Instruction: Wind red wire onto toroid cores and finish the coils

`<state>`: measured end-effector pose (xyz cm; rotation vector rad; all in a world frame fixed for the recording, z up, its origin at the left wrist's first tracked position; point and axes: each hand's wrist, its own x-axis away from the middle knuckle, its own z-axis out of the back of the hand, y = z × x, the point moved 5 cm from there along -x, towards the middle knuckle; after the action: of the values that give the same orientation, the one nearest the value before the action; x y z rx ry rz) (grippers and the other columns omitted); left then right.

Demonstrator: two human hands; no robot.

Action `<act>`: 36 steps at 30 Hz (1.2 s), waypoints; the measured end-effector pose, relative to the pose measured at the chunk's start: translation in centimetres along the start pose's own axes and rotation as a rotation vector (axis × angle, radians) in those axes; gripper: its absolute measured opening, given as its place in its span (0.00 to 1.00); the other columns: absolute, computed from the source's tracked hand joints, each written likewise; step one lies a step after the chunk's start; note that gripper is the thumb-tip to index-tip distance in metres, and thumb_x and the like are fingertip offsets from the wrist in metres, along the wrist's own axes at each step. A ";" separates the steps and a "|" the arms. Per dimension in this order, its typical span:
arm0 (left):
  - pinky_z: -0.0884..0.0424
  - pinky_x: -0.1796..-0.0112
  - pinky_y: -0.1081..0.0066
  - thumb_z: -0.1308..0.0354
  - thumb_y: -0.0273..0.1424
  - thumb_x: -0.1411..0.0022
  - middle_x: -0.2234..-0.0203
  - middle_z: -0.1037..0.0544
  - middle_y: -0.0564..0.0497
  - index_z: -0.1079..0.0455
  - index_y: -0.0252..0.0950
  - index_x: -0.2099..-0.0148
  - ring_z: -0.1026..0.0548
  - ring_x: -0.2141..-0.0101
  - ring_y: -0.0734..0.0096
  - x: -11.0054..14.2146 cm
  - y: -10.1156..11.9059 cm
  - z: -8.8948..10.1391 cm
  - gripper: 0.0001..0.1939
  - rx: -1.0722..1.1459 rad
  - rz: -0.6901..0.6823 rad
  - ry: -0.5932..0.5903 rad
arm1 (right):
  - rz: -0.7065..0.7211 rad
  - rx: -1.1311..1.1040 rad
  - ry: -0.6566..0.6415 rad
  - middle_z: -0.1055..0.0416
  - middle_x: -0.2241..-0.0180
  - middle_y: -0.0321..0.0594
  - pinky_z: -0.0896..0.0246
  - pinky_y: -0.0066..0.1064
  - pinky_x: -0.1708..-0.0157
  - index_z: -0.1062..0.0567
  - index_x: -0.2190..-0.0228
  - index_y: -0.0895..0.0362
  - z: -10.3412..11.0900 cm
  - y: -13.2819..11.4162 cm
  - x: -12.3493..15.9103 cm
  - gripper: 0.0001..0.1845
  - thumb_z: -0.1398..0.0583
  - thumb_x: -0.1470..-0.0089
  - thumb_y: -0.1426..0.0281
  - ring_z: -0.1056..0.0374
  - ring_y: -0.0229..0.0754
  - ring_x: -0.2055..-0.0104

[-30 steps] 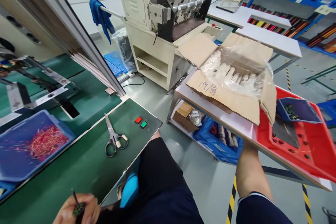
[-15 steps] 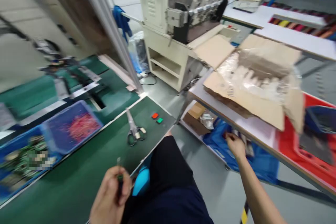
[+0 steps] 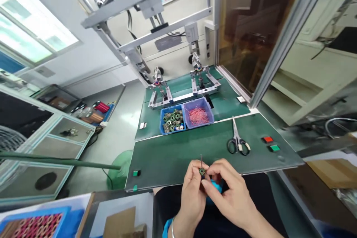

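My left hand (image 3: 193,182) is closed around a small green toothed motor core (image 3: 202,171), its slotted face turned up towards me. A thin rod (image 3: 201,159) stands up just behind the core. Beside it, my right hand (image 3: 227,184) has its thumb and fingertips pinched together, touching or almost touching the core. Whatever lies in that pinch is too small to make out. Both hands are over the near edge of the green worktable (image 3: 167,156). Black-handled scissors (image 3: 237,142) lie on the table to the right, their blades pointing away.
Ahead are a blue bin (image 3: 162,128) of similar cores and a purple bin (image 3: 209,116) of red wire-like pieces. Behind them stands a metal fixture (image 3: 181,98). Red (image 3: 267,140) and green (image 3: 275,148) buttons sit at right. A frame post (image 3: 290,41) rises nearby.
The view has swung left from the side shelf to the worktable. My right hand has come from the blue bag on the shelf to beside my left hand, which still holds the core.
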<state>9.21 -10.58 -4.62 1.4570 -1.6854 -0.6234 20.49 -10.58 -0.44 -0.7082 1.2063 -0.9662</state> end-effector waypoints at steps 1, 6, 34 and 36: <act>0.34 0.70 0.74 0.34 0.47 0.42 0.70 0.29 0.53 0.25 0.38 0.66 0.32 0.72 0.75 0.1 0.3 0.2 0.17 0.019 -0.022 -0.008 | -0.001 0.015 0.000 0.33 0.71 0.36 0.35 0.26 0.73 0.28 0.68 0.55 -0.4 0.0 0.0 0.02 0.40 0.43 0.74 0.35 0.36 0.73; 0.31 0.64 0.70 0.38 0.46 0.39 0.67 0.32 0.51 0.21 0.38 0.65 0.33 0.70 0.73 0.3 0.9 0.7 0.16 0.023 -0.087 -0.085 | -0.013 0.020 -0.002 0.35 0.73 0.35 0.35 0.25 0.75 0.28 0.71 0.55 -1.5 0.0 0.3 0.05 0.40 0.42 0.74 0.36 0.35 0.75; 0.35 0.65 0.75 0.31 0.46 0.46 0.70 0.31 0.52 0.18 0.41 0.64 0.33 0.69 0.75 -0.3 2.5 3.9 0.15 -0.089 -0.214 -0.046 | -0.241 -0.189 -0.399 0.39 0.75 0.33 0.46 0.28 0.74 0.43 0.76 0.53 -2.2 1.0 1.7 0.07 0.49 0.53 0.76 0.41 0.37 0.73; 0.35 0.65 0.75 0.30 0.46 0.48 0.70 0.30 0.52 0.18 0.42 0.64 0.33 0.70 0.76 -0.5 2.6 4.3 0.14 -0.062 -0.212 -0.044 | -0.290 -0.184 -0.426 0.38 0.76 0.31 0.47 0.28 0.75 0.37 0.71 0.53 -1.9 1.1 2.1 0.06 0.51 0.47 0.76 0.42 0.36 0.76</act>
<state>4.23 -10.13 -5.03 1.6005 -1.5414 -0.8208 19.09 -11.87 -2.78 -1.1946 0.8339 -0.8861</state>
